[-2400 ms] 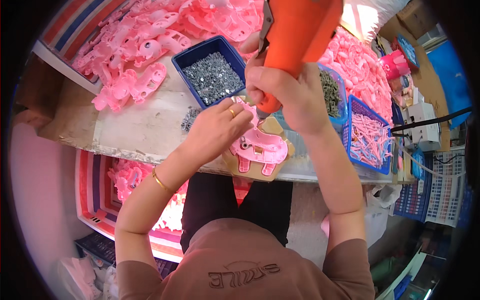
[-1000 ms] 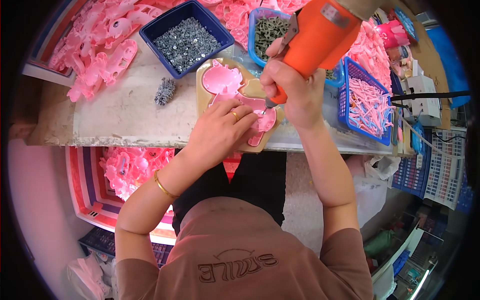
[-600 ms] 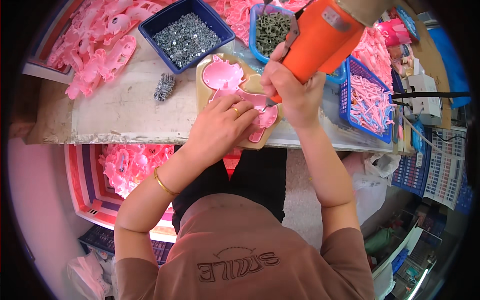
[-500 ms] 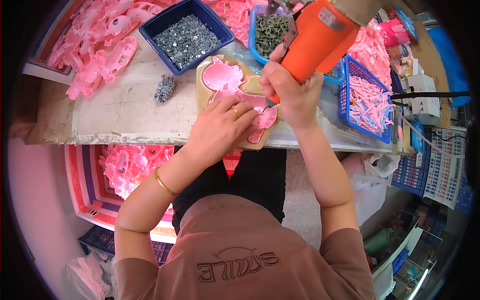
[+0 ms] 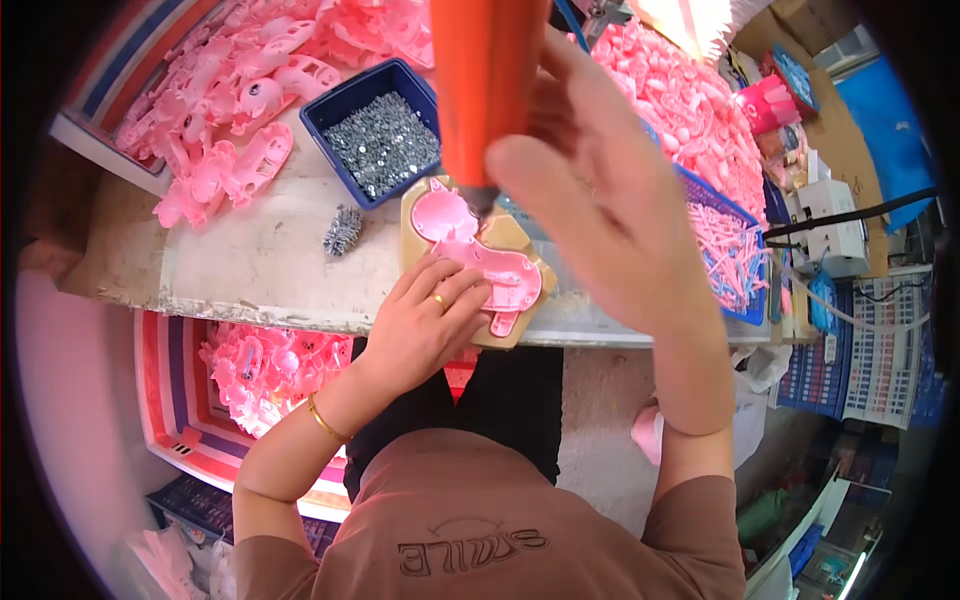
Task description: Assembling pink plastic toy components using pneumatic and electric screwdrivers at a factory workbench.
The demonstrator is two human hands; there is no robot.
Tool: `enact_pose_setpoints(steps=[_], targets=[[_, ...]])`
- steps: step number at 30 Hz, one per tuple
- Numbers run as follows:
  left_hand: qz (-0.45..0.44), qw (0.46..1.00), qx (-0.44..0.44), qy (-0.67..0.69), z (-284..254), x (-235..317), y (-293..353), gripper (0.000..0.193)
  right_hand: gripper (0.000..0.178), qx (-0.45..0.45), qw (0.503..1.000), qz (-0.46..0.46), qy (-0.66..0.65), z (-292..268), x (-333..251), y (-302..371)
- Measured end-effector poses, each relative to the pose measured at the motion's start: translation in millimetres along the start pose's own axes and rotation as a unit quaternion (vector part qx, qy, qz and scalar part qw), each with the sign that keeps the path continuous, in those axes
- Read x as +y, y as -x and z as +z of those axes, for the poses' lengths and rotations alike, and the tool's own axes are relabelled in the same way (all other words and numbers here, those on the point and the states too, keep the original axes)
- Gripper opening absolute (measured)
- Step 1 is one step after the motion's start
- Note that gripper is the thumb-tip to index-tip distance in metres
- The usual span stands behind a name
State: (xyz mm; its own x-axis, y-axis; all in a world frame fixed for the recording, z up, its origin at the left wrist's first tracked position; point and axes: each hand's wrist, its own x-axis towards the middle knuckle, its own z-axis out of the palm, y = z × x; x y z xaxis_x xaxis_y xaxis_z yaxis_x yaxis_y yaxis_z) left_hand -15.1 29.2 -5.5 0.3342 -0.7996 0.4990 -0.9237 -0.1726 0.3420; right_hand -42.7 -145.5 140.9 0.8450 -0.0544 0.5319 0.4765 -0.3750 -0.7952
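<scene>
A pink plastic shell (image 5: 500, 268) with a rounded head end lies in a tan fixture block (image 5: 412, 222) at the table's front edge. My left hand (image 5: 428, 312) lies over the shell's near left side, fingers stretched and resting on it. An orange power screwdriver (image 5: 480, 90) stands upright above the block, its dark tip over the shell's far edge. My right hand (image 5: 610, 200), smeared by motion, is just right of the screwdriver. Its thumb is stretched out and its fingers are apart, partly behind the tool; the hand looks open.
A dark blue tray (image 5: 318, 118) of screws stands behind the fixture, with a clump of screws (image 5: 343, 230) to its left. Pink parts (image 5: 285, 75) heap at the back left, more (image 5: 675, 90) at the back right. A blue basket (image 5: 745, 312) holds thin pink and blue pieces.
The screwdriver has swung from tilted to upright and left, its tip away from the shell's right end. My right hand has loosened from its grip; my left stays on the shell.
</scene>
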Motion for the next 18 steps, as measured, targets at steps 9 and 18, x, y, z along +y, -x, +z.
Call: enact_pose_setpoints(steps=[9, 18], targets=[[0.002, 1.0, 0.02, 0.003, -1, -6, 6, 0.036, 0.038, 0.374, 0.888, -0.156, 0.217, -57, -41, -73], [-0.031, 1.0, -0.001, -0.001, -1, -5, 8, 0.047, 0.049, 0.001, 0.997, -0.011, 0.077, -94, 17, -136]])
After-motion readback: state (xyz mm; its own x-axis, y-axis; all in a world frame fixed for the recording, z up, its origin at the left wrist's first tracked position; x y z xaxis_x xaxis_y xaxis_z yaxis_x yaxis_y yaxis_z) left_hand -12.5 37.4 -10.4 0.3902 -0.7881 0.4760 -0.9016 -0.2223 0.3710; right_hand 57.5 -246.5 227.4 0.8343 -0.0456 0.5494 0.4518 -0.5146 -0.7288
